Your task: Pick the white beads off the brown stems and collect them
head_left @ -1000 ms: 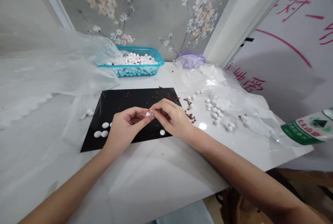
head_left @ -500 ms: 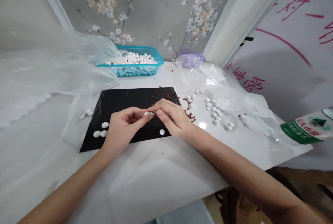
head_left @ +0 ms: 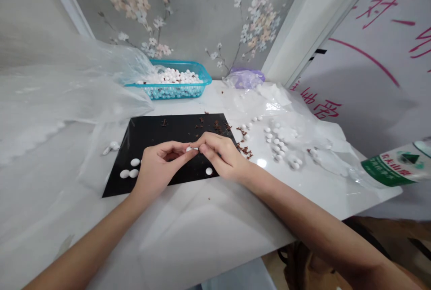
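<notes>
"White ball [head_left: 191, 149], where?"

"Up over the black board [head_left: 148, 135], pinched between thumb and finger of the left hand [head_left: 160, 163]."

"And the right hand [head_left: 225, 153]?"

"Just to the right of the ball, thumb and finger bent close together. Too hidden to tell if holding anything."

"Any long side?"

"Looks round, so none to see."

"Room to move?"

"Bare board behind the left hand, brown bits [head_left: 218, 126] behind the right. Near edge passing under the left wrist, three loose balls [head_left: 134, 173] just beside."
</notes>
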### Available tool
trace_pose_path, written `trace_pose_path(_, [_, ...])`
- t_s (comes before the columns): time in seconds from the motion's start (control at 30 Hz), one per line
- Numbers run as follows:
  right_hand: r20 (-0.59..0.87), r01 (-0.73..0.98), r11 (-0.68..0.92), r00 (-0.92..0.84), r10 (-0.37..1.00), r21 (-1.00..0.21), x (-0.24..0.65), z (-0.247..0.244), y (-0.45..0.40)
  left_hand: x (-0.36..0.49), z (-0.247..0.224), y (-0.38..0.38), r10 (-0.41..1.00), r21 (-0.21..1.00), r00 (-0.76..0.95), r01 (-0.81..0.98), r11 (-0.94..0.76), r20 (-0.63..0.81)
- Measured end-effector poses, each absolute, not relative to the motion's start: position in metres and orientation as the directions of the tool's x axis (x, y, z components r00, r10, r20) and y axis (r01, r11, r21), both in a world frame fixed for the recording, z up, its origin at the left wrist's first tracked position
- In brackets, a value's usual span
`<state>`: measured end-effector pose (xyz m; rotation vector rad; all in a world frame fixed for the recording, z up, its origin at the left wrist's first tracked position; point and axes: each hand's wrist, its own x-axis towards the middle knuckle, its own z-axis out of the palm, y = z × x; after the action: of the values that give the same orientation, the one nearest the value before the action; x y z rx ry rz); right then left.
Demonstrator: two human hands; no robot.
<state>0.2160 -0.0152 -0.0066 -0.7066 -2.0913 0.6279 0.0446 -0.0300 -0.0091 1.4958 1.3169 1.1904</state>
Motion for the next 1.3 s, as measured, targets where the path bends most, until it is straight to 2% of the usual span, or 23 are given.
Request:
trace_pose_path(0.33, [0.484,0.281,0.661,-0.498,0.720,-0.695,0.213,-0.007,-0.019,0.045,-0.010,-0.030,0.994,0.972,0.006,0.210,-0.110,0.111])
trace_pose_path(0.73, [0.466,0.298,0.691,-0.559,0.686,-0.659,0.211,-0.007,-0.017,0.042,-0.014,-0.030,0.997,0.972,0.053,0.222,-0.071,0.061])
trace_pose_path(0.97, [0.477,0.224,0.614,-0.453,0.753,-0.757,0.214,-0.002,-0.013,0.044,-0.015,-0.028,0.990,0.979,0.049,0.149,-0.141,0.135])
trace_pose_path(1.13, [0.434,0.200,0.535,-0.391,0.812,-0.821,0.216,-0.002,-0.011,0.044,-0.017,-0.028,0.988,0.979,0.055,0.135,-0.150,0.144])
trace_pose_path(1.3, [0.405,0.235,0.505,-0.369,0.837,-0.830,0.215,-0.003,-0.013,0.043,-0.019,-0.026,0.985,0.976,0.069,0.137,-0.169,0.161])
